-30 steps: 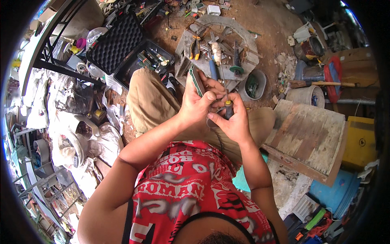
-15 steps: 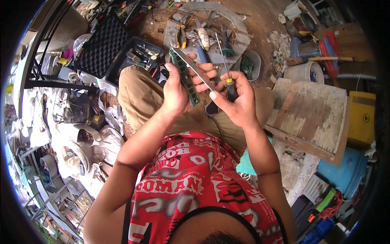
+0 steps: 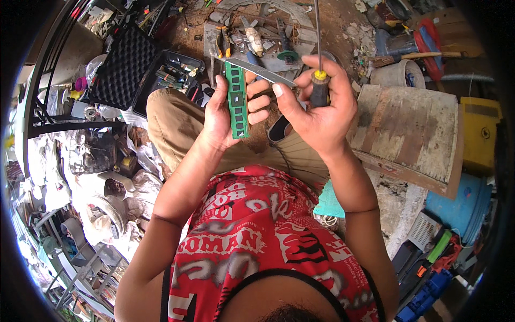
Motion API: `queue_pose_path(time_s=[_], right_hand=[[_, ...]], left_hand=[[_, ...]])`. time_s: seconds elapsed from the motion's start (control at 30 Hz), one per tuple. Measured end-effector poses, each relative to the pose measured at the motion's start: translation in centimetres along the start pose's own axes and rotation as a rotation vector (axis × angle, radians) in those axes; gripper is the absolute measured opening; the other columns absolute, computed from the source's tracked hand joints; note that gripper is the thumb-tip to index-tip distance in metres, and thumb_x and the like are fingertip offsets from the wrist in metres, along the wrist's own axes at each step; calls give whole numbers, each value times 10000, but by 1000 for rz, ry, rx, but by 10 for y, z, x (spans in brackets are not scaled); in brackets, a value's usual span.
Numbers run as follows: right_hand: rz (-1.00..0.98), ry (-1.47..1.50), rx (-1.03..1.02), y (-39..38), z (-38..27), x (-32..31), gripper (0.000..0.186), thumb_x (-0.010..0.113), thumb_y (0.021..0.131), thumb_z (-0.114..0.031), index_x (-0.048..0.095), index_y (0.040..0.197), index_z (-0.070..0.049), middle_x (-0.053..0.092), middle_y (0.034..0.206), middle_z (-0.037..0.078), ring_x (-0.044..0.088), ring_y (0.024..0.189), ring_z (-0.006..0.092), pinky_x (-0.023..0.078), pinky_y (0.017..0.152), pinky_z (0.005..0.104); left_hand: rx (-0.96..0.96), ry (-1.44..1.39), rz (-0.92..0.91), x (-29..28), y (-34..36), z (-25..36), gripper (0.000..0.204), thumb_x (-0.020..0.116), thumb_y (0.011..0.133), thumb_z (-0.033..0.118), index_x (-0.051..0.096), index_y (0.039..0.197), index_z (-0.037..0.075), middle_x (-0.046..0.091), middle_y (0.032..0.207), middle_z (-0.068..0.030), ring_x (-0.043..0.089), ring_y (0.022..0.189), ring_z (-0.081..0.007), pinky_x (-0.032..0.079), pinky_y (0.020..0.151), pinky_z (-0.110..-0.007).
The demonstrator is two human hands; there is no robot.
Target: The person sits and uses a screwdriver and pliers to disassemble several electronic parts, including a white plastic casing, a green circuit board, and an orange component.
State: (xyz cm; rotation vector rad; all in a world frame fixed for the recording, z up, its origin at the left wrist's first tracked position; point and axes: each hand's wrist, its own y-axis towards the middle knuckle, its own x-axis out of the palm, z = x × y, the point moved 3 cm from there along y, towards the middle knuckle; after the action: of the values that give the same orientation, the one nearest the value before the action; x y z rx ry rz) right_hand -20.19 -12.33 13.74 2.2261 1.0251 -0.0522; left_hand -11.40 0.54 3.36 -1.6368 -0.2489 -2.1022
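My left hand [image 3: 217, 121] grips a green memory module [image 3: 237, 110] by its long edges, thumb on one side and fingers on the other; its dark chips face up. In my right hand [image 3: 330, 115] are two things. A thin grey metal plate [image 3: 263, 71] is pinched between thumb and fingers, its far end reaching over the module's top end. A screwdriver [image 3: 319, 88] with a dark handle and yellow collar stands against the same palm, shaft pointing away from me. Whether the plate touches the module I cannot tell.
Pliers [image 3: 223, 42] with orange grips and other tools lie on a round grey slab ahead. An open black case [image 3: 153, 80] with foam lining holds circuit boards at left. On the right are a wooden board [image 3: 407, 134], a white bucket [image 3: 399, 75] and a blue drum [image 3: 461, 206].
The metal plate has come away from along the module, swinging flatter and rightward with my right hand. The module has turned its chip side up. The screwdriver has moved right and points more upright.
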Motion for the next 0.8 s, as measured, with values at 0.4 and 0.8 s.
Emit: queue_pose_path(time_s=[0.4, 0.8], right_hand=[[-93, -111, -49, 53, -10, -13, 286, 808, 739, -156, 638, 948, -59, 637, 660, -2, 595, 588, 56, 478, 537, 221], [-248, 290, 407, 46, 70, -42, 213, 723, 854, -215, 628, 942, -45, 588, 721, -34, 477, 560, 31, 384, 502, 180]], left_hand=[[-184, 152, -69, -4, -4, -2, 757, 303, 949, 603, 398, 1349, -32, 648, 1017, -162, 662, 625, -162, 583, 501, -263], [-500, 421, -86, -1, -21, 8, 791, 310, 945, 607, 480, 1254, -101, 671, 837, -188, 655, 523, -179, 531, 388, -245]])
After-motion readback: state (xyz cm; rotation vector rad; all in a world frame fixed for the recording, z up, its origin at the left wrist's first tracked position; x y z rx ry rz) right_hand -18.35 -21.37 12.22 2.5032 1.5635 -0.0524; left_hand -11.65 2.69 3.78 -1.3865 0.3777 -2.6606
